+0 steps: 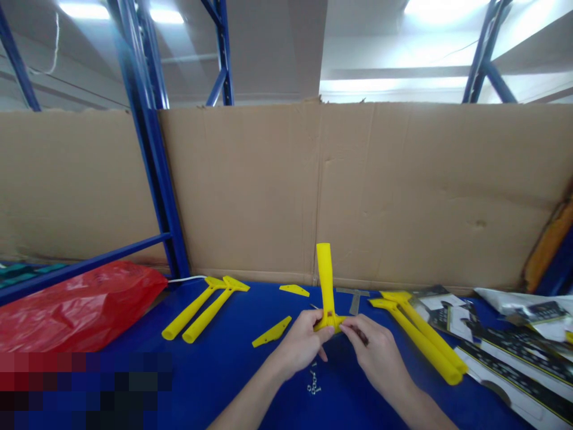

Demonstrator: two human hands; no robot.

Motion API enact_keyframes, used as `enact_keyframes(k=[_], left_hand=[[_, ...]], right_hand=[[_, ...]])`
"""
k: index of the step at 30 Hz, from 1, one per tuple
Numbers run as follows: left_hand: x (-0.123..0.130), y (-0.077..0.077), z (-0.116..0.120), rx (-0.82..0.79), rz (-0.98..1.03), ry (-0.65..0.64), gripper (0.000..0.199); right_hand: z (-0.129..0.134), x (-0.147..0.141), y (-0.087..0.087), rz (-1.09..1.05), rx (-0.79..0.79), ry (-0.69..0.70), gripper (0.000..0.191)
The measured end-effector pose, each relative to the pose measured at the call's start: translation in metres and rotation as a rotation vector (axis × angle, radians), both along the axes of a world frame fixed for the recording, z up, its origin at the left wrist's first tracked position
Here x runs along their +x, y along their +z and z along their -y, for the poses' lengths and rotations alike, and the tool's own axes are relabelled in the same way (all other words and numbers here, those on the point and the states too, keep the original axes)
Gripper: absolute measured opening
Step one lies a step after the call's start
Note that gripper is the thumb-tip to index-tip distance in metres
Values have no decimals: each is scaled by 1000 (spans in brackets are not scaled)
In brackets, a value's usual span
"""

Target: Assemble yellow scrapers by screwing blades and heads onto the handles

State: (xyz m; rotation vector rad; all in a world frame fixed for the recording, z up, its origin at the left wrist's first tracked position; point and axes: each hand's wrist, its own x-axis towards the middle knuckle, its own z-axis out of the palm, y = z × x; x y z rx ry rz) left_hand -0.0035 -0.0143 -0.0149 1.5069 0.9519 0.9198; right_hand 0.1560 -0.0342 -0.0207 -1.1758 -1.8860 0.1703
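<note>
A yellow T-shaped handle (326, 275) stands upright in front of me, its wide head at the bottom. My left hand (302, 340) is closed around the left side of that head, with the thumb across its front. At the head's right end, the thumb and fingers of my right hand (376, 340) are pinched together and touch the yellow plastic. Whatever small thing they may hold is hidden. Below the hands, several small metal screws and nuts (314, 385) lie loose on the blue table (215, 382).
Flat yellow plates (272, 332) lie left of my hands. Two yellow handles (208, 313) rest further left, beside a red plastic bag (89, 304). Other yellow handles (425, 334) and black-and-white packages (519, 370) lie right. Behind stand a grey metal piece (355, 303) and cardboard (250, 197).
</note>
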Motion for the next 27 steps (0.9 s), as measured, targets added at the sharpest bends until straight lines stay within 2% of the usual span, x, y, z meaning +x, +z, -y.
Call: enact_keyframes(k=[6,13,22,27], left_hand=[[-1,4,2,28,-17,-12,36],[-2,12,5,10,-35,-27,32],[-1,10,6,-83,70,18,40],[-1,14,9,-129,94,37,38]], right_hand=[[1,-1,1,21,4,-48,32],[-3,2,-2,19,-7,-237,36],[-7,7,0,44,9,-236,40],[-8,6,0,30,35,-206,37]])
